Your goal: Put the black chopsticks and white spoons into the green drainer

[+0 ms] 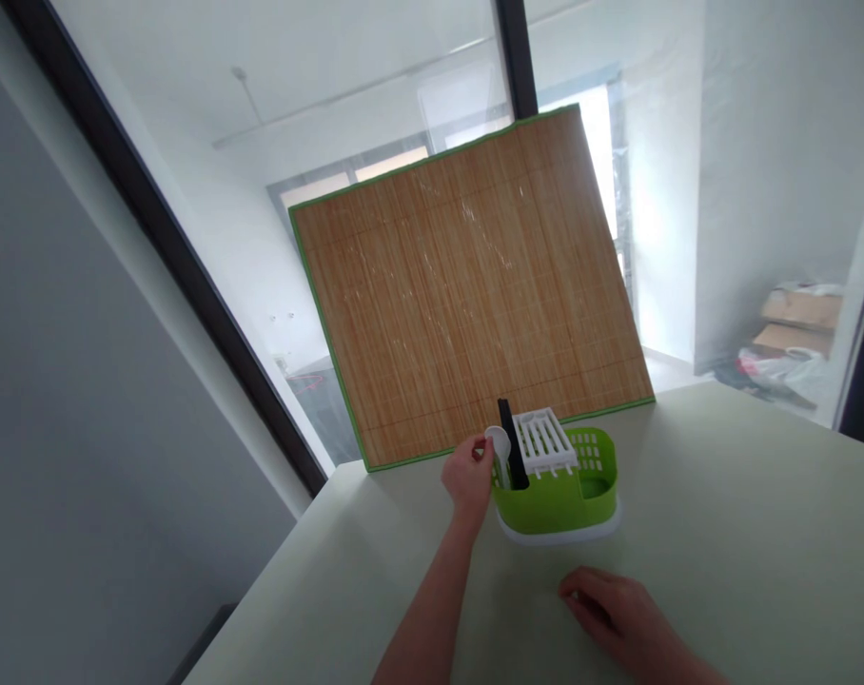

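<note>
A green basket (553, 507) with a white base stands on the pale table. In its left end a white spoon (500, 443) stands upright beside a black utensil (516, 452). A white slotted rack (544, 440) sits across the middle of the basket, and its right compartment shows bare green walls. My left hand (469, 476) is at the basket's left end, fingers closed on the spoon's bowl edge. My right hand (614, 609) rests on the table in front of the basket, fingers curled together, with nothing visible in them.
A bamboo mat (467, 304) with green edging leans upright against the glass behind the basket. The pale table (746, 533) has its left edge running diagonally. Beyond the glass at the right lie cardboard boxes (803, 309) and plastic bags.
</note>
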`<control>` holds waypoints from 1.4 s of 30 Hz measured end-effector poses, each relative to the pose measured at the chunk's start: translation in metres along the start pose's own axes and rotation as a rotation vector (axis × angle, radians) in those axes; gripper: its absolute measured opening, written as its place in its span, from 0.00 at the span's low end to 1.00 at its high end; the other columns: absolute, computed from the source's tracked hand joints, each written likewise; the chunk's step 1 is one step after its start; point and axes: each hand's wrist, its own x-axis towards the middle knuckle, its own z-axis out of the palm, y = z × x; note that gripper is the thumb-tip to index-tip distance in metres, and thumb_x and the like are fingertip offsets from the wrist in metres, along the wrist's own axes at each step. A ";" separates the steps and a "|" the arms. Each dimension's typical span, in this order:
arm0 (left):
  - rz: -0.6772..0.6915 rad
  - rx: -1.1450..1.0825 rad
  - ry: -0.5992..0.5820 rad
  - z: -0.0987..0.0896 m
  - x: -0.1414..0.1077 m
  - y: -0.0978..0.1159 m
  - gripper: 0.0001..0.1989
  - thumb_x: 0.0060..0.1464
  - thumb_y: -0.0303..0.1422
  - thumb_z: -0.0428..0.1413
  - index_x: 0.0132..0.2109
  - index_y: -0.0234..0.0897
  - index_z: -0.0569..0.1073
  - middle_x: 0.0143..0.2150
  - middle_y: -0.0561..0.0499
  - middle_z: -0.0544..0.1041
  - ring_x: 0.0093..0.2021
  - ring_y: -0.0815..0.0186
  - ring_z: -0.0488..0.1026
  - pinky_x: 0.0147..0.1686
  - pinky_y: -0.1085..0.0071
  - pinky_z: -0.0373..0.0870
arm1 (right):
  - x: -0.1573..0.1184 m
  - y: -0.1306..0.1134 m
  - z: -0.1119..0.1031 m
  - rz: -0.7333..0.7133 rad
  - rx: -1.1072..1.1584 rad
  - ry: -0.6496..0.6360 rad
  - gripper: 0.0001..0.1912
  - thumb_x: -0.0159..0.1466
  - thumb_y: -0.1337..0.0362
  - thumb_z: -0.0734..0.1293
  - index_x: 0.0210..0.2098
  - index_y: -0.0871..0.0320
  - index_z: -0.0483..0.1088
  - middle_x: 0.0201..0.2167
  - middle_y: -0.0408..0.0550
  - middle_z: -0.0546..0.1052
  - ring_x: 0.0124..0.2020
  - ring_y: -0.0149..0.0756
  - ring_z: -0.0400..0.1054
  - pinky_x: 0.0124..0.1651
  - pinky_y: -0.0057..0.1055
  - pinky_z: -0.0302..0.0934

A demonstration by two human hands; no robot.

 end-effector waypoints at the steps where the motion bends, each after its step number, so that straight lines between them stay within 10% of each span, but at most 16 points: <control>1: -0.004 0.031 -0.038 0.002 -0.001 -0.001 0.10 0.55 0.40 0.53 0.36 0.42 0.77 0.29 0.54 0.78 0.28 0.69 0.71 0.28 0.74 0.57 | 0.000 0.000 0.000 -0.011 -0.006 -0.004 0.11 0.65 0.64 0.55 0.39 0.53 0.69 0.33 0.43 0.76 0.34 0.33 0.71 0.37 0.27 0.59; 10: -0.054 0.287 -0.248 0.009 0.006 0.000 0.07 0.52 0.38 0.54 0.34 0.41 0.75 0.32 0.54 0.78 0.34 0.64 0.73 0.29 0.72 0.58 | 0.000 -0.001 0.002 -0.054 -0.066 -0.028 0.11 0.65 0.66 0.55 0.39 0.53 0.68 0.33 0.43 0.76 0.34 0.33 0.71 0.37 0.27 0.59; 19: -0.031 0.211 -0.194 0.003 0.005 -0.006 0.10 0.51 0.42 0.55 0.31 0.40 0.72 0.28 0.54 0.75 0.31 0.68 0.70 0.27 0.74 0.53 | -0.001 0.001 0.003 -0.066 -0.075 -0.029 0.11 0.65 0.67 0.55 0.39 0.52 0.68 0.34 0.42 0.77 0.35 0.33 0.72 0.38 0.27 0.60; 24: -0.034 -0.024 -0.073 -0.009 -0.034 -0.026 0.14 0.56 0.43 0.50 0.30 0.38 0.67 0.24 0.57 0.69 0.24 0.72 0.65 0.26 0.76 0.54 | -0.001 0.004 0.000 -0.044 -0.108 0.008 0.11 0.65 0.66 0.55 0.38 0.52 0.68 0.33 0.42 0.77 0.34 0.34 0.72 0.37 0.28 0.61; 32: -0.039 0.060 -0.578 -0.008 -0.132 -0.068 0.11 0.53 0.38 0.51 0.27 0.38 0.69 0.23 0.55 0.72 0.24 0.70 0.66 0.26 0.74 0.52 | 0.006 0.011 -0.006 -0.001 -0.100 0.360 0.12 0.65 0.62 0.58 0.48 0.51 0.63 0.36 0.43 0.71 0.25 0.29 0.65 0.31 0.27 0.63; 42: 0.103 0.200 -0.732 -0.007 -0.134 -0.063 0.11 0.54 0.38 0.48 0.31 0.40 0.72 0.29 0.52 0.76 0.31 0.66 0.70 0.32 0.71 0.57 | 0.070 -0.019 -0.042 0.098 -0.222 0.778 0.43 0.55 0.50 0.67 0.63 0.59 0.45 0.56 0.60 0.61 0.55 0.51 0.60 0.54 0.48 0.58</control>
